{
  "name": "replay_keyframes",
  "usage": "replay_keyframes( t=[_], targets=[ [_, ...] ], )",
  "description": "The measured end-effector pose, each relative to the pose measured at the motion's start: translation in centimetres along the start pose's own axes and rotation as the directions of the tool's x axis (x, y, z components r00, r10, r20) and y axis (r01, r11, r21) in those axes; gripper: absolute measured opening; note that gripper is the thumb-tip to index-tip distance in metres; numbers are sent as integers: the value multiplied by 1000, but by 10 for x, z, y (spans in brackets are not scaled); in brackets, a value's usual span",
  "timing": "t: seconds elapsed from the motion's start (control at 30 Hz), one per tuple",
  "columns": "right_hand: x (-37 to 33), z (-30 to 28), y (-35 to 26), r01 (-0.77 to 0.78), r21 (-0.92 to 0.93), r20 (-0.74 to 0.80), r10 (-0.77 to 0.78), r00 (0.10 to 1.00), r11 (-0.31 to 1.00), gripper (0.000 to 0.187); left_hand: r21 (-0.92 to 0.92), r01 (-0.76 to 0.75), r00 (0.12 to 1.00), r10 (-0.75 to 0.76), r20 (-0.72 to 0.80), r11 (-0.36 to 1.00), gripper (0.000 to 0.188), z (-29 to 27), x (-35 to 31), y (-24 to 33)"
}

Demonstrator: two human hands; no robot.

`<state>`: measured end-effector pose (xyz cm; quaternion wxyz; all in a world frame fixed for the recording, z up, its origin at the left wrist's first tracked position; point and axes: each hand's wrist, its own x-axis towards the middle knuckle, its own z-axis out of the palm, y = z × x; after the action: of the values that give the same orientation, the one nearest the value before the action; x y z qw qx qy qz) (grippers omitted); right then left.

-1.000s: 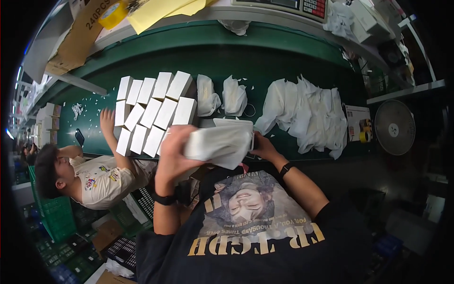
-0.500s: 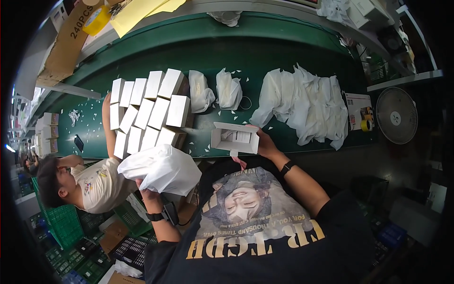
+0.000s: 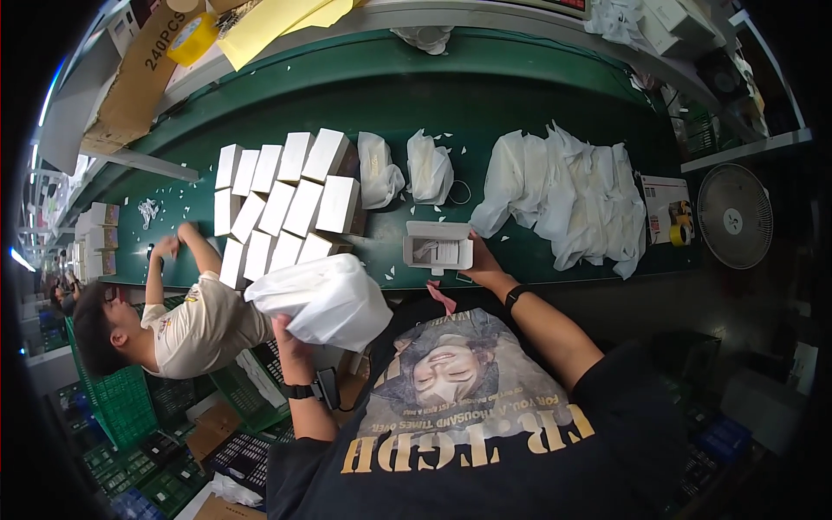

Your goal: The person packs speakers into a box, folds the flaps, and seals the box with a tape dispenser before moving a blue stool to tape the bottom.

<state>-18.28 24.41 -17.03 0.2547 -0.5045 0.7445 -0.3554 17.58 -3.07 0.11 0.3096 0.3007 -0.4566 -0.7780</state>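
My left hand point(image 3: 291, 336) grips the lower left side of a bulky bundle wrapped in white plastic point(image 3: 322, 299), raised in front of the table's near edge. What lies inside the wrap is hidden. With my right hand point(image 3: 486, 260) I hold the right end of a white carton point(image 3: 439, 230), its flap raised and its open side showing. A paper or label with print and a small pale thing show inside it. Just left of the carton, the bundle is apart from it.
Rows of white boxes point(image 3: 276, 208) stand on the green table point(image 3: 399, 95) at left. Two wrapped bundles point(image 3: 428, 169) lie behind the carton, several more point(image 3: 563, 195) at right. A co-worker point(image 3: 204, 321) works at left, hands over the table. A fan point(image 3: 735, 215) stands far right.
My left hand has brought the wrapped bundle a little to the right, nearer the carton. The co-worker's arm has drawn back from the white boxes toward the left.
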Motion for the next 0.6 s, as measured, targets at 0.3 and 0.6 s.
replay_keyframes(
  t=[0.3,0.6],
  targets=[
    [-54,-108,-114,-226,151,-221,256,941,962,46,11,214,976,-214,46,977,93,91,0,2],
    [-6,-134,-244,228,237,-387,-123,914,945,67,-65,368,924,-357,137,928,87,134,31,-24]
  ],
)
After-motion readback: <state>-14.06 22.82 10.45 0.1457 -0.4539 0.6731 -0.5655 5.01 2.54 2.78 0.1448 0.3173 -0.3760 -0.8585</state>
